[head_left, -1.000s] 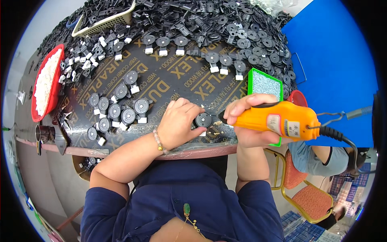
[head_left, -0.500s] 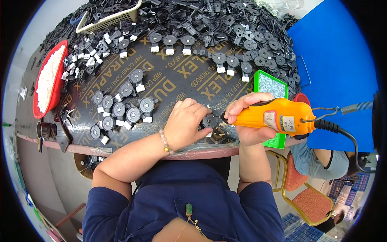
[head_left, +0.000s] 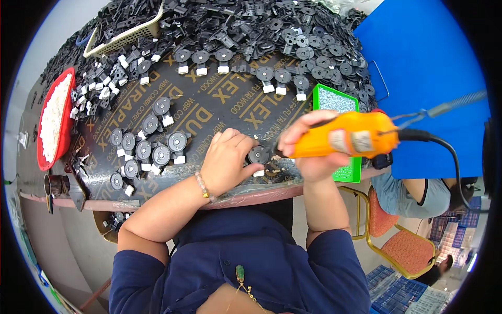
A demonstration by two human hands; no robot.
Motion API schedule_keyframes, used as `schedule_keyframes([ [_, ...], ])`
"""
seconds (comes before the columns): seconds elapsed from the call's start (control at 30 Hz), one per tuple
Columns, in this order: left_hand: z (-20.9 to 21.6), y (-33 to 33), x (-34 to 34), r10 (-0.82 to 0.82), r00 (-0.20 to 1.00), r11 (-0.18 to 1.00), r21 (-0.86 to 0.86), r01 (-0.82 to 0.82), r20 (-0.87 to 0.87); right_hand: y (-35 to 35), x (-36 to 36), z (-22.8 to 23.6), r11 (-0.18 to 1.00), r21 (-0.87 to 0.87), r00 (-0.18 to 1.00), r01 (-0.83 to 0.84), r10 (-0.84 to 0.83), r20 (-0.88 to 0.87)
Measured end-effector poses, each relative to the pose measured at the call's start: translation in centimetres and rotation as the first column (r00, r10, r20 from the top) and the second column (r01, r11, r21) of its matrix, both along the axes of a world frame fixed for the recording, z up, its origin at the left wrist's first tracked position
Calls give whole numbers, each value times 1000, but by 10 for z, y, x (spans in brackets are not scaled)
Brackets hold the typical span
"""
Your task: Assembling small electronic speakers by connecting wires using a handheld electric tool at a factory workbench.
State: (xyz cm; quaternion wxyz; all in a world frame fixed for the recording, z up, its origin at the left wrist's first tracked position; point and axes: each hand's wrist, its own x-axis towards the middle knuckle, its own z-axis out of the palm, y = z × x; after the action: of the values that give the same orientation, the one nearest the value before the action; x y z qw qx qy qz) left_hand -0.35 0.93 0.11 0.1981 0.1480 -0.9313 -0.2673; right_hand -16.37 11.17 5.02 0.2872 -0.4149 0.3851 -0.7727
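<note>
1. My left hand (head_left: 226, 157) is at centre frame, thumb and forefinger part-spread and curved round the left side of a black disc part (head_left: 258, 155); it seems to have hold of it, how firmly I can't tell; the disc lies face up on the table (head_left: 209, 97), just below frame centre, white tab (head_left: 259, 173) toward the lower edge.
2. My right hand (head_left: 318, 167), right of centre, is wrapped round an orange handheld tool (head_left: 361, 137); its dark nose (head_left: 277, 152) points left, just beside the disc; tool's blurred, so touching or not, can't tell.
3. Slip risk; a light pinch plus a sideways shove from the nose could spin or skid the disc.
4. Finger risk; thumb and forefinger sit near the nose's line, so an overshoot leftward could nick them.
5. Angle risk; a tilted approach could skate over the disc face and scuff it.
6. Drag risk; the black cord (head_left: 455, 157) and coiled spring (head_left: 457, 103) run off right; a snag could pull the nose off line.
7. Spill risk; green tray (head_left: 356, 171) is close behind my right hand; a low swing could tip its silvery bits.
8. Scatter risk; disc cluster (head_left: 161, 155) left of centre; a wide left-arm sweep could knock it about.
</note>
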Motion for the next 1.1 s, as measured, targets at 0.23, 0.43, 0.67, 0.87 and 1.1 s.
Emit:
schedule_keyframes([
  [0.23,-2,2,-3,-1,999,1000,-18,0,-41,50,-71,4,906,-55,892,420,-423,-162],
  [0.43,-2,3,-4,-23,999,999,-29,22,-41,49,-92,-20,872,-51,846,487,-485,-222],
  [0.67,0,4,-4,-18,999,999,-40,17,-27,49,-93,-22,870,-38,848,492,-489,-204],
  [0.87,-1,4,-4,-13,1000,1000,-5,12,-21,57,-72,1,885,-106,868,453,-465,-172],
  [1.1,-3,3,-4,-28,999,999,29,29,-32,20,-8,4,973,-214,985,90,-119,-126],
])
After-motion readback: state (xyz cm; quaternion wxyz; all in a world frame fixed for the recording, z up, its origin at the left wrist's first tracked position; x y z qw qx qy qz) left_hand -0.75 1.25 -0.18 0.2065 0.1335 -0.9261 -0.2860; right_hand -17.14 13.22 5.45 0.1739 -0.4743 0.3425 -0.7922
